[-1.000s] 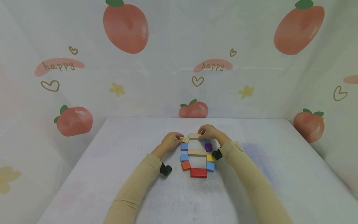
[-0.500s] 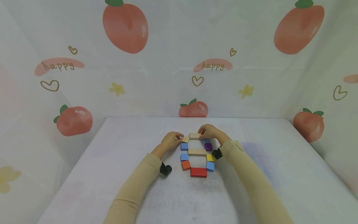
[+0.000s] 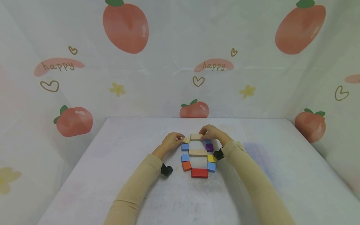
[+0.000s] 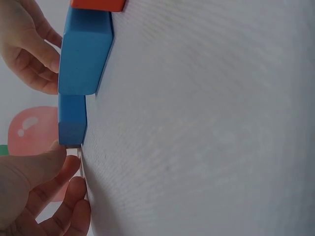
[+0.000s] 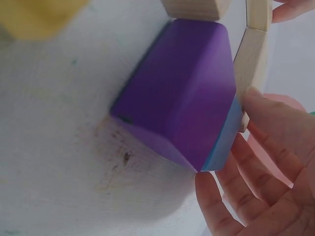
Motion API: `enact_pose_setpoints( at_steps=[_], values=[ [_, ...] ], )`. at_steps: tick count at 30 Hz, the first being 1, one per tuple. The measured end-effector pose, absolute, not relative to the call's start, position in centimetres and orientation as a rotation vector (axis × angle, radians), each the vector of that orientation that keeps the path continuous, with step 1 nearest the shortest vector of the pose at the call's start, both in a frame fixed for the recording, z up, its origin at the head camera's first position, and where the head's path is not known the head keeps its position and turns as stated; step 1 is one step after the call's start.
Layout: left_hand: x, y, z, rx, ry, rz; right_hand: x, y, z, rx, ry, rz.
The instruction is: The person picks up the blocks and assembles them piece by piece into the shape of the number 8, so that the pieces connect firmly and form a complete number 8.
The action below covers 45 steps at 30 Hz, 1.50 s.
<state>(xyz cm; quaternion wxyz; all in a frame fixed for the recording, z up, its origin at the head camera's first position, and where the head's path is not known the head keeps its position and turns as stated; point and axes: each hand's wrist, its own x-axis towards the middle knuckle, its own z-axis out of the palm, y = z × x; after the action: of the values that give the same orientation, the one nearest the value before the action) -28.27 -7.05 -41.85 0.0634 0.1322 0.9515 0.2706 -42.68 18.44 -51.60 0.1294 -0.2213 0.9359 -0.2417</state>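
Note:
In the head view, my left hand (image 3: 171, 141) is at a small striped wooden block (image 3: 187, 140), thumb and fingertips around its outer left corner. My right hand (image 3: 209, 132) pinches the right end of a longer wooden block (image 3: 196, 137) at the far end of the layout. In the right wrist view, its thumb lies on the pale wood, with other fingers beside a blue block (image 5: 224, 140) and a purple block (image 5: 179, 93). The left wrist view shows my left thumb and index finger just beyond a blue block (image 4: 72, 120), which mostly hides the small wooden block.
Coloured blocks form a figure-eight outline on the white table (image 3: 92, 181). A wooden block (image 3: 198, 152) crosses its middle, and a red block (image 3: 199, 173) lies at the near end. An orange block (image 3: 187, 166) and a yellow block (image 3: 211, 158) sit along the sides.

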Motion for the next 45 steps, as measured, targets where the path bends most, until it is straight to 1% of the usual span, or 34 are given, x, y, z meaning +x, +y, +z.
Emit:
enact_pose_setpoints(
  at_steps=[2, 4, 5, 7, 9, 13, 17, 24, 29, 36, 45],
  values=[
    [-28.3, -7.1, -41.9, 0.399, 2.872, 0.818, -40.8, 18.2, -49.6, -0.694, 2.703, -0.742],
    [-28.2, -7.1, -41.9, 0.400, 2.872, 0.819, -38.6, 17.4, -46.8, -0.641, 2.668, -0.739],
    [-28.2, -7.1, -41.9, 0.400, 2.871, 0.820, -38.7, 17.4, -46.6, -0.624, 2.663, -0.741],
    [-28.2, -7.0, -41.9, 0.402, 2.871, 0.818, -36.7, 16.7, -44.5, -0.600, 2.671, -0.761],
    [-28.2, -7.0, -41.9, 0.410, 2.874, 0.814, -34.3, 15.5, -41.7, -0.498, 2.665, -0.710],
    [-28.2, -7.0, -42.0, 0.419, 2.877, 0.812, -32.3, 14.7, -39.8, -0.483, 2.687, -0.699],
    [-28.2, -7.1, -42.0, 0.422, 2.882, 0.815, -31.7, 14.6, -39.4, -0.486, 2.695, -0.701],
    [-28.2, -7.1, -42.0, 0.415, 2.877, 0.818, -31.9, 14.9, -39.6, -0.488, 2.682, -0.719],
    [-28.2, -7.1, -41.9, 0.423, 2.873, 0.833, -31.9, 16.0, -39.5, -0.477, 2.698, -0.708],
    [-28.2, -7.1, -42.0, 0.431, 2.875, 0.837, -31.4, 17.7, -39.4, -0.396, 2.677, -0.731],
    [-28.2, -7.1, -41.9, 0.455, 2.881, 0.832, -31.2, 18.4, -39.8, -0.445, 2.648, -0.750]
  ],
)
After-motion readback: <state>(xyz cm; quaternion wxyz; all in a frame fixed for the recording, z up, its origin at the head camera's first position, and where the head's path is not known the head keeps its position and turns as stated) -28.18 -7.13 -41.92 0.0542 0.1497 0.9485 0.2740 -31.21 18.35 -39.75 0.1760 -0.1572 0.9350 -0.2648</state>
